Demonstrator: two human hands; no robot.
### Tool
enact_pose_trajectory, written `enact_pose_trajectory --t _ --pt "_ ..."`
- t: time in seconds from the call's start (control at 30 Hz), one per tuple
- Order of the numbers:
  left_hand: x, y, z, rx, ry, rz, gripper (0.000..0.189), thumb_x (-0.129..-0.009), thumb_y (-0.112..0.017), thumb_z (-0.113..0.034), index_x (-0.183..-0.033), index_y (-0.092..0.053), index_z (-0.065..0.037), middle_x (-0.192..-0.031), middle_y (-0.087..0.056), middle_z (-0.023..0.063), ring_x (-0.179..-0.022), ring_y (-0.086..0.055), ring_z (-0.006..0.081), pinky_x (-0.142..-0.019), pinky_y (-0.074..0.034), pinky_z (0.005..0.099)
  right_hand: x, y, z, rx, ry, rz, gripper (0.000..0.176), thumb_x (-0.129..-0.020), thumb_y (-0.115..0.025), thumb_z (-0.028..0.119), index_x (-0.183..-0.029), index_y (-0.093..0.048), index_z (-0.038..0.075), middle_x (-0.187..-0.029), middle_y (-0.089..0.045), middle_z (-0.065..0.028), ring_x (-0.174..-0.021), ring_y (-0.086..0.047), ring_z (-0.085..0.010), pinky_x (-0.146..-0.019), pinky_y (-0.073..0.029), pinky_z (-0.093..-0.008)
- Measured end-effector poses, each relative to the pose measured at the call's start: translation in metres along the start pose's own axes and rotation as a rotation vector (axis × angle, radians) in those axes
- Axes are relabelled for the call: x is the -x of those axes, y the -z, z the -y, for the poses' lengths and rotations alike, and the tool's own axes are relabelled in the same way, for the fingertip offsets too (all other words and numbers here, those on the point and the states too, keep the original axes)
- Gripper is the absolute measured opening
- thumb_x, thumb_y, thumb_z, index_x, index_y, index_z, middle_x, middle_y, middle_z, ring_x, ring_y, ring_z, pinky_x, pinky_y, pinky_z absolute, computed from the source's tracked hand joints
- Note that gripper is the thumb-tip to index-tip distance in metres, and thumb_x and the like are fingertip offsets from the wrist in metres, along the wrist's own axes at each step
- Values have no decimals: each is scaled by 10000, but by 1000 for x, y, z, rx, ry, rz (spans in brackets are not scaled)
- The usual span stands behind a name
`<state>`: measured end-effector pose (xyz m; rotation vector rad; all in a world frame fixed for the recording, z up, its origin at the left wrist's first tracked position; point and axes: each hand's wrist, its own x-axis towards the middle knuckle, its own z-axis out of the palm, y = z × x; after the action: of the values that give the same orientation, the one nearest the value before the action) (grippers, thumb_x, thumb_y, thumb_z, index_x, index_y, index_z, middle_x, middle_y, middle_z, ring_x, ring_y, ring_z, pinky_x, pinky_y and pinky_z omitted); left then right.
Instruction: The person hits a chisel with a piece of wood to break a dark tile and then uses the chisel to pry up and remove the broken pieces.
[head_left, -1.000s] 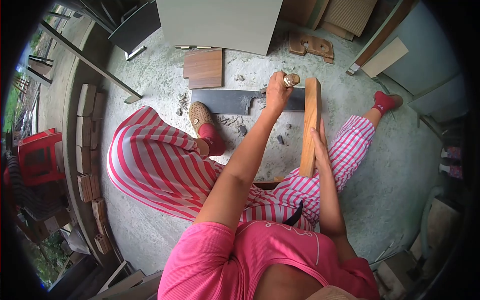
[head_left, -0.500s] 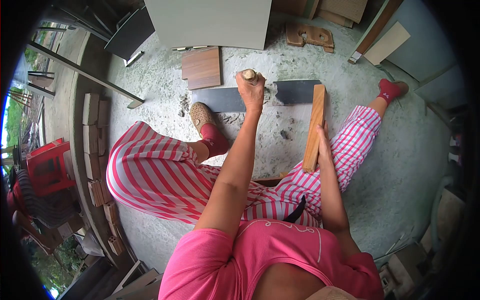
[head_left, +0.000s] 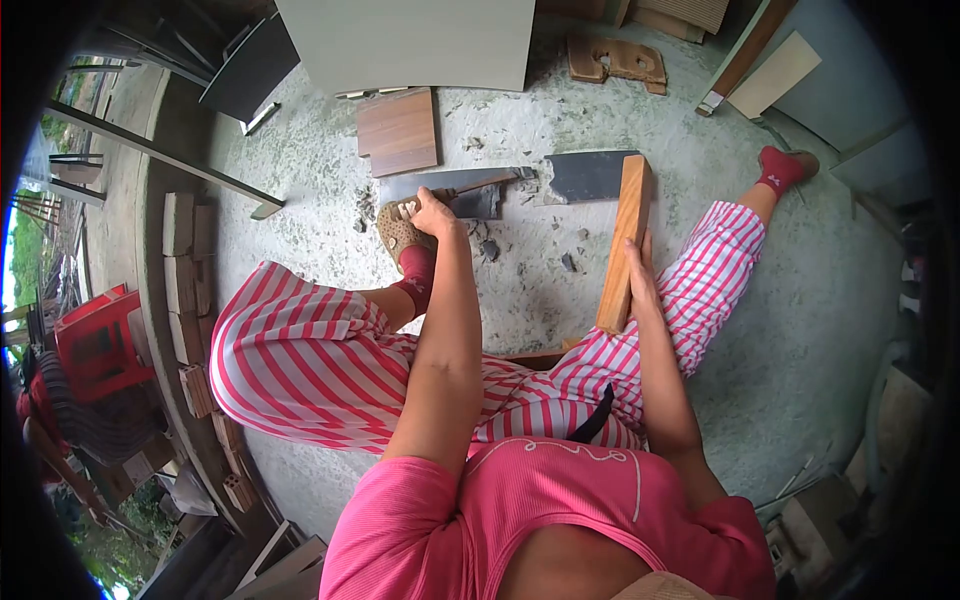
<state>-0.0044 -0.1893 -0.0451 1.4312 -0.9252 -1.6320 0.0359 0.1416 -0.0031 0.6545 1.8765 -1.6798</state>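
My left hand point(head_left: 433, 213) is closed around the handle of a chisel point(head_left: 485, 184). The tool lies tilted low, its slim shaft pointing right and its dark tip above the floor. Beneath it is a dark grey strip point(head_left: 486, 206) with a ragged right end, partly covered by my hand and shoe. A second dark strip point(head_left: 588, 178), broken-edged on its left, lies apart to the right. My right hand point(head_left: 642, 275) grips a long wooden block point(head_left: 625, 240), its lower end by my striped thigh.
Broken chips point(head_left: 568, 262) are scattered over the concrete floor. A brown board point(head_left: 398, 132) lies beyond the left strip, near a large pale panel point(head_left: 410, 45). A cut-out wooden piece point(head_left: 616, 64) lies farther back. Bricks point(head_left: 180, 255) line the left ledge.
My left hand has moved left and towards me, tipping the chisel from upright to nearly flat. The left strip's ragged right end now shows. My right hand still holds the wooden block.
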Motion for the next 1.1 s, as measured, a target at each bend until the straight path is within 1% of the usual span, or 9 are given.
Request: enact_pose_trajectory --t 0.13,0.27,0.43,0.57,0.73,0.8,0.87,1.03,1.1 --pt "-11 -15 0 35 -148 140 342 -799 -630 -98 -1074 -484 45 -966 -571 107 -721 -559 169 -577 -499 306 -11 -7 -8 175 45 -14 913 -831 -519 555 -1480 -32 136 -1477 -212 -213 -1316 -301 -368 -1039 -304 -423" --pt "10 -36 -13 -81 -333 344 337 -801 -631 -76 -1066 -438 1 -888 -545 79 -710 -564 160 -637 -502 295 -21 -11 -21 339 98 -50 929 -831 -549 511 -1477 5 138 -1402 -325 -274 -1224 -421 -403 -993 -360 -407" --pt "41 -56 -18 -217 -409 409 386 -793 -654 -146 -1083 -460 20 -909 -573 127 -767 -557 224 -749 -468 362 -18 -12 -18 307 53 4 904 -858 -525 514 -1478 29 158 -1428 -288 -263 -1287 -349 -395 -1041 -306 -379" --pt "51 -65 -17 -303 -505 486 364 -805 -662 -154 -1043 -432 -5 -845 -536 80 -719 -529 153 -649 -472 297 -21 -13 -22 349 98 -44 937 -827 -562 486 -1475 31 159 -1296 -445 -293 -1142 -495 -412 -943 -398 -402" --pt "71 -67 -22 -372 -604 534 350 -801 -670 -173 -1017 -453 -3 -815 -542 81 -713 -515 166 -688 -455 315 -18 -12 -16 292 50 15 913 -853 -540 496 -1478 24 143 -1432 -281 -261 -1298 -339 -379 -1050 -298 -376" --pt "77 -68 -25 -400 -588 545 368 -796 -676 -182 -1030 -452 -6 -825 -551 95 -730 -521 187 -710 -455 331 -19 -12 -18 276 55 18 910 -855 -540 490 -1478 22 137 -1439 -270 -258 -1307 -326 -373 -1056 -290 -373" --pt "85 -69 -31 -420 -583 546 377 -793 -679 -188 -1033 -453 -5 -830 -554 102 -738 -525 199 -720 -453 342 -23 -13 -24 318 121 -60 924 -827 -546 500 -1476 16 159 -1317 -431 -286 -1165 -481 -408 -969 -381 -402" --pt "93 -71 -30 -469 -645 551 392 -789 -686 -200 -1035 -454 -2 -840 -562 122 -750 -536 229 -741 -451 369 -26 -11 -28 318 121 -73 920 -823 -541 510 -1477 4 162 -1331 -418 -282 -1178 -470 -408 -980 -374 -402" --pt "96 -71 -31 -450 -665 578 393 -794 -690 -210 -997 -424 -4 -863 -577 189 -756 -564 329 -727 -445 422 -26 -11 -27 322 122 -75 919 -821 -541 512 -1477 1 163 -1333 -416 -282 -1179 -469 -408 -981 -373 -401"
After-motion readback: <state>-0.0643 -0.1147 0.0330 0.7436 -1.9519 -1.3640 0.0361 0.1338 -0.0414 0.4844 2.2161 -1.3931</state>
